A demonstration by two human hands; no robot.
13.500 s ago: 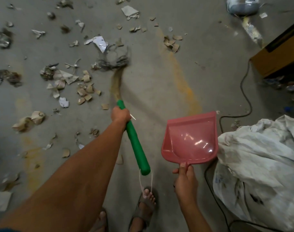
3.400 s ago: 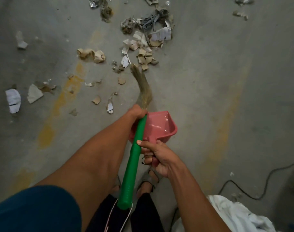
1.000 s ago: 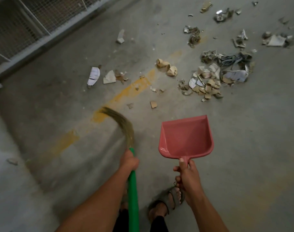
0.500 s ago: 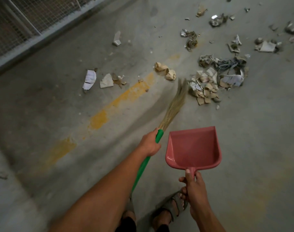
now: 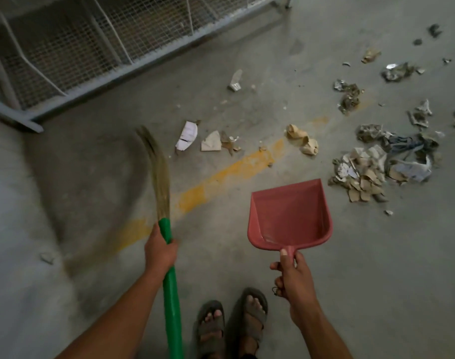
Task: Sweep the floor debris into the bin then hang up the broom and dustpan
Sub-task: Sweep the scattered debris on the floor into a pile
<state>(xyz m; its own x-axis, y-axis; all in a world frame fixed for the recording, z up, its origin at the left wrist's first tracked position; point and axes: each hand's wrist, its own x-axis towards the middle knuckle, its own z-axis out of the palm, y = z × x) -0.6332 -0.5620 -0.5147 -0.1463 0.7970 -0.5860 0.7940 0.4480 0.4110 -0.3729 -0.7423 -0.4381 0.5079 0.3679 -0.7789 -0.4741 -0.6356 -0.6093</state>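
My left hand (image 5: 160, 252) grips the green handle of a grass broom (image 5: 157, 174). Its bristles point up and to the left, blurred, with the tip left of the white paper scraps (image 5: 187, 136). My right hand (image 5: 295, 281) holds the handle of a pink dustpan (image 5: 290, 216), which is empty and held above the floor. A pile of torn cardboard and paper debris (image 5: 371, 168) lies to the right of the dustpan. More crumpled bits (image 5: 302, 139) lie further up the floor. No bin is in view.
A grey wire-mesh frame (image 5: 91, 47) runs along the upper left, its foot (image 5: 27, 123) sticking out on the floor. A worn yellow line (image 5: 221, 174) crosses the concrete. My sandalled feet (image 5: 231, 325) are at the bottom. Scattered debris (image 5: 348, 97) spreads to the upper right.
The broom has swung left, from beside the debris pile to the left of the white scraps. The dustpan stays in my right hand. The view has tilted towards the mesh frame.
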